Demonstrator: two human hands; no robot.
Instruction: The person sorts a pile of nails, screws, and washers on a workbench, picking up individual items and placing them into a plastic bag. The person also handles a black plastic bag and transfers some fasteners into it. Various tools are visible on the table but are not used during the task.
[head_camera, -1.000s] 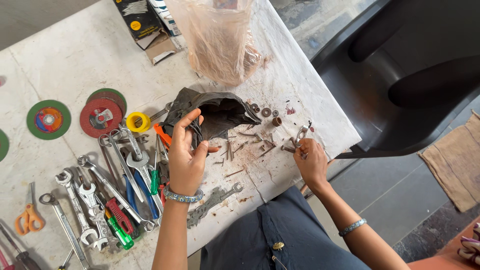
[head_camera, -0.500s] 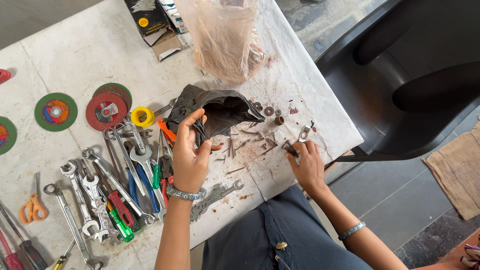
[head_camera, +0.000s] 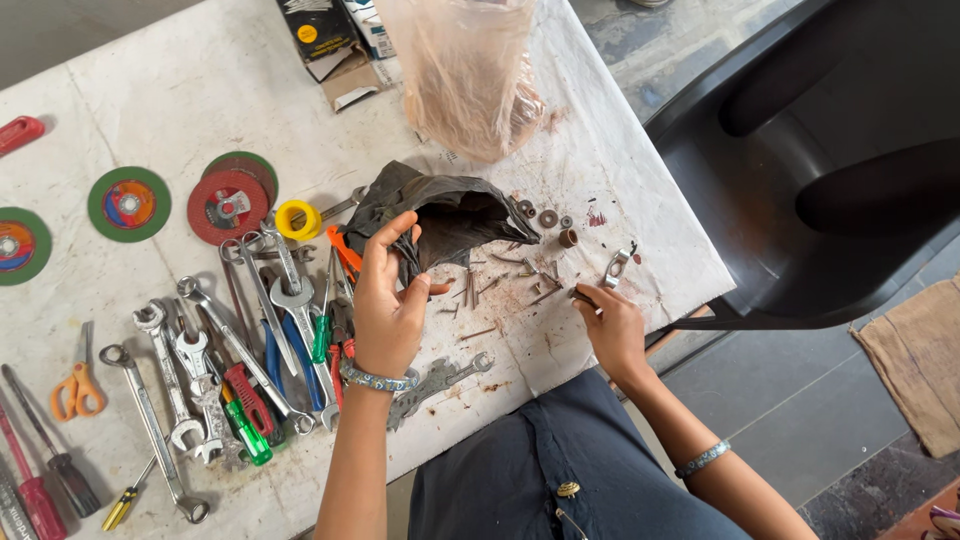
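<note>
My left hand (head_camera: 388, 298) grips the rim of a dark crumpled plastic bag (head_camera: 455, 215) and holds its mouth open toward the right. My right hand (head_camera: 610, 325) rests on the table near the front right edge, fingers pinched on a small rusty nail or screw; the piece is too small to tell exactly. Loose rusty nails (head_camera: 500, 280) lie scattered between the two hands. A few washers and nuts (head_camera: 548, 218) sit just right of the bag. A small metal clamp (head_camera: 616, 266) lies just above my right hand.
Several spanners and screwdrivers (head_camera: 250, 340) lie left of my left hand. Grinding discs (head_camera: 228, 205), yellow tape (head_camera: 296, 219), orange scissors (head_camera: 78, 388), a translucent plastic bag (head_camera: 470, 75) and cardboard boxes (head_camera: 330, 40) sit on the white table (head_camera: 130, 110). A black chair (head_camera: 830, 180) stands at right.
My right hand has shifted slightly left along the table edge, away from the metal clamp, and pinched a small piece. The left hand keeps its hold on the bag.
</note>
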